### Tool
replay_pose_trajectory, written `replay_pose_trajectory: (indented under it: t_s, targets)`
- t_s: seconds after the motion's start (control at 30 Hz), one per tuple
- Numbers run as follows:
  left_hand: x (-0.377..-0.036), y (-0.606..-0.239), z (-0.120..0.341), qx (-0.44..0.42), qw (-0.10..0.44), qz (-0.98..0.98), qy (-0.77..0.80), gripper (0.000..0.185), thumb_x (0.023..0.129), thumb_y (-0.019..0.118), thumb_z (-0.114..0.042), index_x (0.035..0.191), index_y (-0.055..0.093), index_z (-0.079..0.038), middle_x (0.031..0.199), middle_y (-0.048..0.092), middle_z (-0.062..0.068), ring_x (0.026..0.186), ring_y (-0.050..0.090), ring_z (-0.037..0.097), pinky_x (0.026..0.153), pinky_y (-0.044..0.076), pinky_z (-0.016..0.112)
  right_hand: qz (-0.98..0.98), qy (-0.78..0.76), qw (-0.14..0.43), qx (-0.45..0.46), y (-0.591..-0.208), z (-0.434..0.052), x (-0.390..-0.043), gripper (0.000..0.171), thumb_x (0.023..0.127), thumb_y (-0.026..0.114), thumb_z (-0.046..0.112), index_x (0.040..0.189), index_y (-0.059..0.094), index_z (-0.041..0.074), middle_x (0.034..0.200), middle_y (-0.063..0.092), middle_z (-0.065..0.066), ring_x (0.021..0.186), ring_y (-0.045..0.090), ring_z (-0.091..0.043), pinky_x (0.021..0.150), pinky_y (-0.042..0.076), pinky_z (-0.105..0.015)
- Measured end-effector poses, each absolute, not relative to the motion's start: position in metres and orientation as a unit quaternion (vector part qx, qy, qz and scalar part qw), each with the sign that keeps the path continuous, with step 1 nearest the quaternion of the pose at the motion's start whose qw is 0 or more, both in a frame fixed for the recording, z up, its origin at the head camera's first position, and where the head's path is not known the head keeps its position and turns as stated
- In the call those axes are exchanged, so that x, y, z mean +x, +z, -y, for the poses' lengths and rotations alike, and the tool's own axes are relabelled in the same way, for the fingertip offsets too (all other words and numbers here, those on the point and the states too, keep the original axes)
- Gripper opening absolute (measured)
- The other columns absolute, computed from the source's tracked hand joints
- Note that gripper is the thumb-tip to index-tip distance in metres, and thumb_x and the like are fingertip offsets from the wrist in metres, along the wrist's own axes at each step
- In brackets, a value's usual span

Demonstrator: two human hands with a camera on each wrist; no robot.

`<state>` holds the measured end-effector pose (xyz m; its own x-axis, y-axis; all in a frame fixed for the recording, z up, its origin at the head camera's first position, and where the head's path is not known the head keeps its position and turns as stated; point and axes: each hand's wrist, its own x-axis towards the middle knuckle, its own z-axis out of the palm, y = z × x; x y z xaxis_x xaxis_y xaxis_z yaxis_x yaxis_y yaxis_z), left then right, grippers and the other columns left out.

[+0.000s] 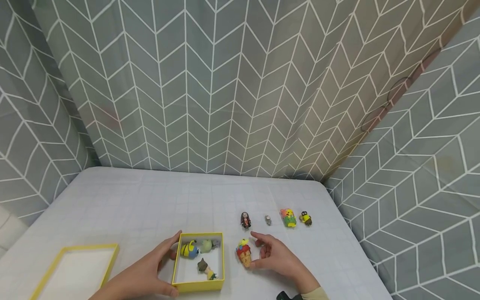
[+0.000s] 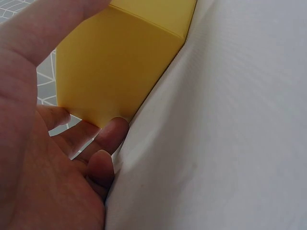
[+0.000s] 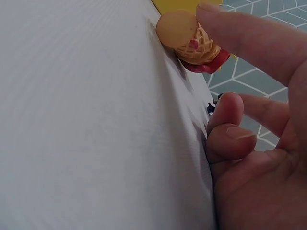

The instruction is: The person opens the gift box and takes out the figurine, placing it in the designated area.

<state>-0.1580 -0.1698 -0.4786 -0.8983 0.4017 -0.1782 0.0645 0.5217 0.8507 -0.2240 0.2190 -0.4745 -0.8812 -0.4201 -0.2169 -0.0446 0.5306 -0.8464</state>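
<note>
My left hand [image 1: 144, 271] holds the left side of a shallow yellow box [image 1: 198, 286], thumb at the near corner and fingers at the far one. The left wrist view shows its fingertips against the yellow wall [image 2: 115, 72]. Inside the box lie a yellow-and-blue figure [image 1: 189, 250], a pale green figure [image 1: 206, 246] with a grey part beside it, and a small brown-topped figure [image 1: 205, 267]. Right of the box lies an ice cream cone toy [image 1: 244, 254]. My right hand [image 1: 277, 256] is beside it, thumb at the cone's lower end [image 3: 177, 29], index finger extended apart from its top.
Beyond the right hand, a dark-haired doll figure [image 1: 245, 220], a tiny grey figure [image 1: 268, 220], a green, yellow and pink figure [image 1: 288, 218] and a yellow-brown figure [image 1: 306, 218] lie on the white tablecloth [image 1: 168, 200]. A yellow-rimmed lid [image 1: 112, 260] lies at left. A black object [image 1: 286, 296] is at the near edge.
</note>
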Motion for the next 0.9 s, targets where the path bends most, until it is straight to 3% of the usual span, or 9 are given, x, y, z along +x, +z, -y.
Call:
replay_pose_trajectory:
  t_s: [0.27,0.57,0.9]
  targets:
    - [-0.1548,-0.4785,0.1721,0.138,0.188,-0.851,0.470,0.122,0.070,0.090,-0.039,0.160,0.010,-0.023,0.122,0.047,0.000,0.117,0.043,0.024,0.101,0.039,0.026,-0.850,-0.461,0.197,-0.164,-0.4788,-0.2189,-0.2223,0.073,0.077,0.086,0.030,0.143,0.055,0.024,0.110,0.058,-0.002,0.075,0.053,-0.017,0.061,0.046,-0.025]
    - [-0.1584,-0.4808,0.1692,0.135,0.174,-0.857,0.466,0.125,0.067,0.091,-0.042,0.160,0.011,-0.020,0.143,0.038,0.003,0.115,0.044,0.022,0.102,0.042,0.041,-0.853,-0.449,0.183,-0.191,-0.4761,-0.2214,-0.2233,0.066,0.080,0.083,0.032,0.141,0.057,0.023,0.112,0.058,-0.001,0.076,0.053,-0.014,0.062,0.046,-0.025]
    - [-0.1600,-0.4798,0.1703,0.145,0.168,-0.864,0.451,0.127,0.065,0.091,-0.045,0.160,0.010,-0.021,0.130,0.044,0.001,0.114,0.045,0.022,0.099,0.042,0.027,-0.851,-0.450,0.182,-0.201,-0.4768,-0.2214,-0.2244,0.065,0.081,0.083,0.030,0.140,0.058,0.022,0.112,0.059,-0.001,0.077,0.053,-0.014,0.063,0.046,-0.024]
